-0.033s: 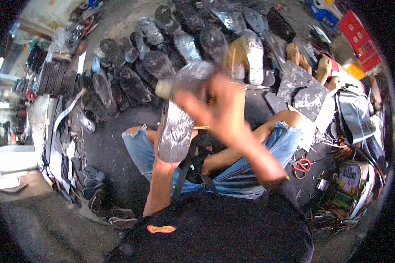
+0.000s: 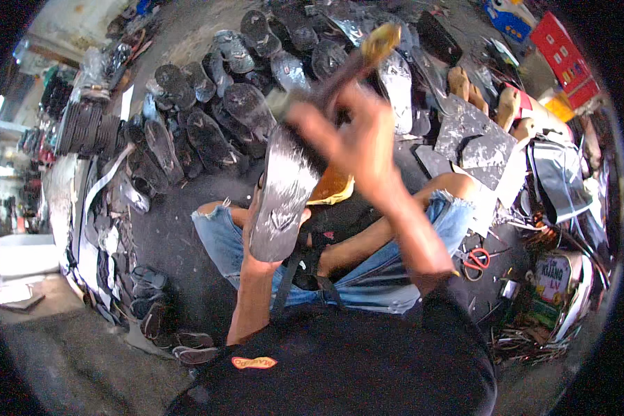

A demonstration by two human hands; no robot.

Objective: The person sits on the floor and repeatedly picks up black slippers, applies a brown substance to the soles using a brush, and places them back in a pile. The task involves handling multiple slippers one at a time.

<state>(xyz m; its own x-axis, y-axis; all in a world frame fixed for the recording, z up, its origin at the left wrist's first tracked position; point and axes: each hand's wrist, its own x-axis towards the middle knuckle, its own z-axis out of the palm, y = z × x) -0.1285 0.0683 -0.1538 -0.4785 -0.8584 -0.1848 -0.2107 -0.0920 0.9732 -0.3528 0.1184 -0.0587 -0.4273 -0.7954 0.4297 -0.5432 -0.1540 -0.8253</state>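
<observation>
Sitting cross-legged in frayed blue denim shorts [image 2: 222, 239] on the dark floor [image 2: 166, 243], the person holds a long black rubber shoe sole [image 2: 284, 191] upright over the lap. The left hand [image 2: 263, 229] is mostly hidden behind the sole, so can't tell how its fingers sit, though it carries the sole from underneath. The right hand [image 2: 357, 135] has fingers wrapped tight around a wooden-handled brush [image 2: 367, 48] touching the sole's top end. Red-handled scissors [image 2: 475, 260] lie off to the right. Further out, rows of glue-coated black soles [image 2: 208, 132] cover the floor.
</observation>
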